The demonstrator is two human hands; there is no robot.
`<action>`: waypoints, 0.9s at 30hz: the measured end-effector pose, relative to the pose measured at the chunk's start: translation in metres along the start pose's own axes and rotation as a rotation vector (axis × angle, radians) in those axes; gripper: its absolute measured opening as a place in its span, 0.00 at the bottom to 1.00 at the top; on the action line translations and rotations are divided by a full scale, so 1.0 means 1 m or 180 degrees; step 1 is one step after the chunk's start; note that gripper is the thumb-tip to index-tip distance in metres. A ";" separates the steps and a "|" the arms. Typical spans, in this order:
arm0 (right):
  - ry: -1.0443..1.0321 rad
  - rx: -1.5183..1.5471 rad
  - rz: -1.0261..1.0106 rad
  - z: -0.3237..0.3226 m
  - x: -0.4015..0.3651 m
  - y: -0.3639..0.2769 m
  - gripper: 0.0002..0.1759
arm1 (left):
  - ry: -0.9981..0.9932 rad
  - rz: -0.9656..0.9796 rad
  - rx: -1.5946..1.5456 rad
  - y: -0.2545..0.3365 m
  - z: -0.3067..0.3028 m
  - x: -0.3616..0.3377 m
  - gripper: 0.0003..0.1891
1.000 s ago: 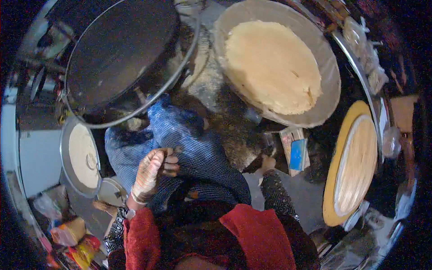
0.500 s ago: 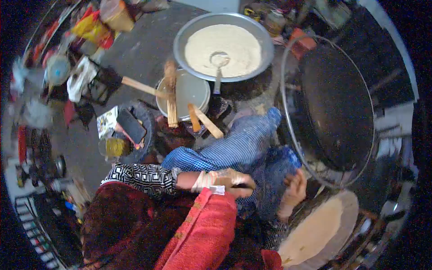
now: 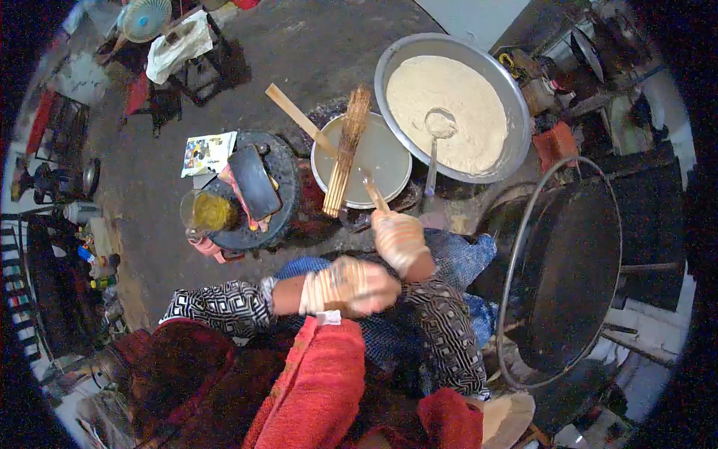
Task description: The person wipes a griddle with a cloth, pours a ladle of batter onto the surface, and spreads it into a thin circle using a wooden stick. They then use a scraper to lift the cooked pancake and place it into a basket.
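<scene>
My right hand (image 3: 402,241), in a pale striped glove, is closed round a flat wooden spatula (image 3: 377,196). The spatula's wet, whitish tip points into the bucket (image 3: 320,182) of thin, cloudy liquid, just inside the near rim. Across the bucket lie a bundled twig brush (image 3: 348,146) and a longer wooden stick (image 3: 295,112). Closer to my body, my left hand (image 3: 353,287), gloved alike, is curled into a loose fist over my lap, somewhat blurred; nothing shows sticking out of it. A red towel (image 3: 318,385) lies below it.
A large metal basin (image 3: 389,120) of pale batter stands behind the bucket, a ladle (image 3: 434,146) resting in it. To the right is a big dark round griddle (image 3: 568,262) with a metal hoop. A round stool (image 3: 288,202) at left bears a phone (image 3: 255,182) and a packet (image 3: 206,153).
My right hand has come from the griddle side to the bucket and taken hold of a wooden spatula. My left hand has curled and shifted slightly. The view has turned, showing less of the flatbread at lower right.
</scene>
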State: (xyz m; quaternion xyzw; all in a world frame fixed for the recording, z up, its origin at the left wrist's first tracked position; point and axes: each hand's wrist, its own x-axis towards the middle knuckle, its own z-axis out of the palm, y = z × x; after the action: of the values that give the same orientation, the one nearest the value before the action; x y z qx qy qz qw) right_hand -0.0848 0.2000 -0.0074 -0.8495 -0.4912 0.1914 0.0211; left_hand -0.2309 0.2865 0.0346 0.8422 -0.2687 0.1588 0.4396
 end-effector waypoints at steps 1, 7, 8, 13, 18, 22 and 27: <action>0.0359 0.0219 0.0064 -0.003 -0.002 0.006 0.15 | 0.0599 -0.0336 0.0218 -0.016 0.002 -0.003 0.15; 0.0180 0.0680 0.1236 0.013 -0.018 0.086 0.20 | 0.0905 -0.3445 0.2439 -0.173 -0.005 0.003 0.41; -0.0116 0.0518 0.1131 0.017 -0.017 0.090 0.20 | 0.0682 -0.4287 0.1858 -0.183 -0.005 0.009 0.46; -0.0909 0.0161 0.1792 -0.020 0.015 0.034 0.15 | 0.0631 -0.4098 0.0911 -0.184 -0.003 -0.001 0.47; -0.0327 -0.0245 0.1463 -0.007 0.024 0.030 0.13 | 0.0043 -0.2429 0.0538 -0.097 0.015 -0.056 0.46; 0.1384 -0.1023 0.0833 -0.020 -0.024 0.012 0.07 | -0.0570 -0.3309 0.0223 -0.077 0.019 -0.046 0.45; 0.1343 -0.0744 0.1026 -0.029 -0.113 0.039 0.13 | 0.0224 -0.3289 0.0144 -0.112 0.016 -0.057 0.45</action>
State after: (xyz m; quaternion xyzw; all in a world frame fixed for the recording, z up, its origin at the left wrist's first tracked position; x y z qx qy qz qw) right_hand -0.0930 0.0890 0.0455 -0.9343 -0.3534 -0.0465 -0.0059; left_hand -0.2101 0.3436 -0.0764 0.8684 0.2008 -0.0450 0.4512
